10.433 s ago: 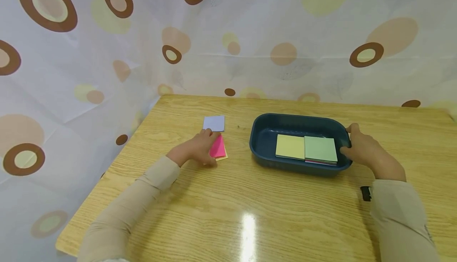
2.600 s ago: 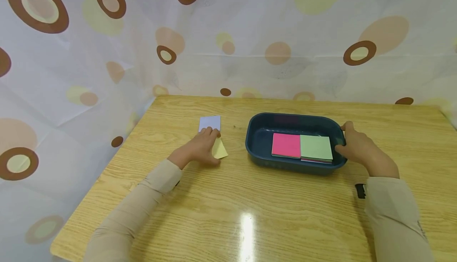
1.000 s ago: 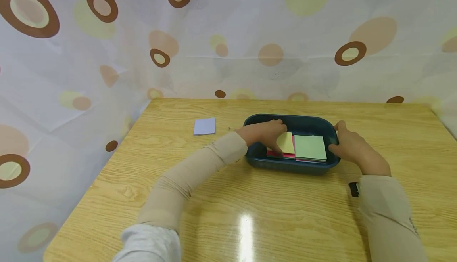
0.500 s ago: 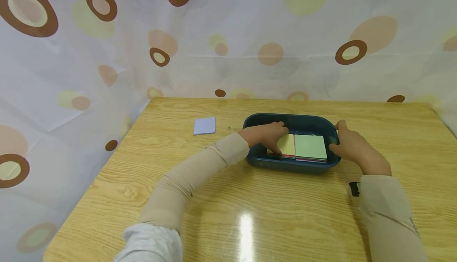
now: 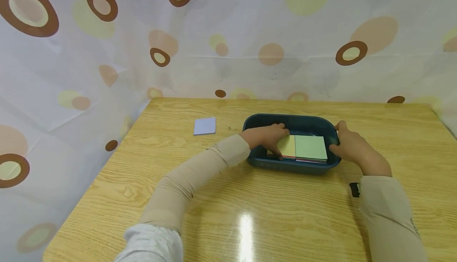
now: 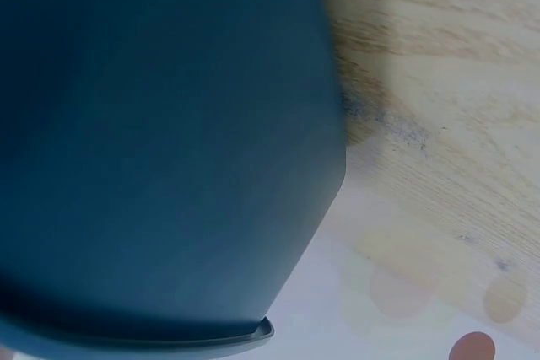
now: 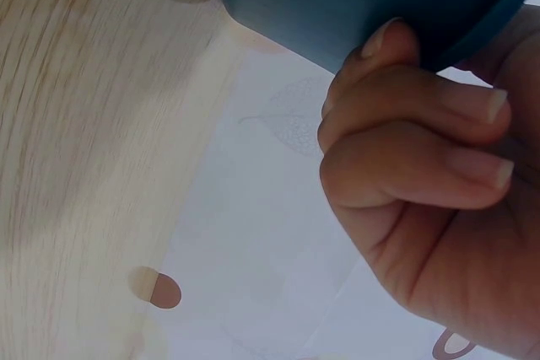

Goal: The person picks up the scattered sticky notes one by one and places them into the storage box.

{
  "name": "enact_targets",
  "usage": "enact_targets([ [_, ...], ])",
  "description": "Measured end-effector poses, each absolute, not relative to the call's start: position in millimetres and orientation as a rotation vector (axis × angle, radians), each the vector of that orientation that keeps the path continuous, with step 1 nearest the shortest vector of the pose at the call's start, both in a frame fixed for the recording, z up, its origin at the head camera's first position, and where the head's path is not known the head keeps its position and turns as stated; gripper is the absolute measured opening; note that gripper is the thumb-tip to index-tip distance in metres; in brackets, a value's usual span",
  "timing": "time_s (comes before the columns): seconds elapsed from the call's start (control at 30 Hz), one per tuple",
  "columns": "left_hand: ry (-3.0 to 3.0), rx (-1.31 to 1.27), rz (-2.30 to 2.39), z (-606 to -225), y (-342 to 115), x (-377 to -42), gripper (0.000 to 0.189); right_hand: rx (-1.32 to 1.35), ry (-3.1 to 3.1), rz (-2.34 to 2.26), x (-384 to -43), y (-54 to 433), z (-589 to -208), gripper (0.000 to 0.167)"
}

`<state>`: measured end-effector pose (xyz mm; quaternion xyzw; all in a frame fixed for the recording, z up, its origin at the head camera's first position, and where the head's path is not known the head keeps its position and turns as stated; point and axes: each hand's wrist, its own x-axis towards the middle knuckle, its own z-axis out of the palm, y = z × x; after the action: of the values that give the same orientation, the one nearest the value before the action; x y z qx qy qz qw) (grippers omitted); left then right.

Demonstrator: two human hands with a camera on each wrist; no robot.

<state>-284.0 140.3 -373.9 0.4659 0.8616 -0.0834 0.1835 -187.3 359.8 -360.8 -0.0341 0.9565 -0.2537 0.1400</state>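
Observation:
A dark blue plastic basin [image 5: 296,167] stands on the table, with two square stacks of sticky notes side by side in it. My left hand [image 5: 274,138] reaches over its left rim and holds a yellow sticky note pad [image 5: 288,148] on top of the left stack, thumb at the near edge, fingers at the far one. Pink shows beneath that pad. The right stack has a pale green pad [image 5: 310,148] on top. At the basin's right end, my right hand [image 5: 355,151] grips the rim; the right wrist view shows its curled fingers [image 7: 405,166] outside the wall.
A lavender sticky note pad [image 5: 205,126] lies on the wooden table [image 5: 221,198], left of the basin. Behind and to the left hangs a patterned sheet [image 5: 235,24]. Something small and black [image 5: 354,190] shows beside my right sleeve.
The pink pad, then the yellow one, went from the table onto the basin's left stack by my left hand. Over the last second the yellow pad settled lower and squarer. My right hand stayed on the rim.

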Motion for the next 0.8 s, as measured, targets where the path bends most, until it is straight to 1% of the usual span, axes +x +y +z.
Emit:
enact_targets([
  [0.17, 2.439, 1.312, -0.222, -375, 140, -284, 0.085, -0.102, 2.766, -0.738, -187, 360, -361, 0.062],
  [0.37, 2.46, 1.309, -0.207, -369, 136, -284, 0.098, -0.105, 2.768, -0.737, -187, 360, -361, 0.062],
  [0.43, 2.462, 1.312, -0.162, -364, 132, -283, 0.099, -0.102, 2.764, -0.738, -187, 360, -361, 0.062],
  [0.63, 2.459, 1.371, 0.151, -339, 103, -280, 0.085, -0.11, 2.775, -0.735, -187, 360, -361, 0.062],
  [0.8, 2.538, 1.42, 0.458, -319, 58, -289, 0.075, -0.111, 2.77, -0.742, -187, 360, -362, 0.062],
])
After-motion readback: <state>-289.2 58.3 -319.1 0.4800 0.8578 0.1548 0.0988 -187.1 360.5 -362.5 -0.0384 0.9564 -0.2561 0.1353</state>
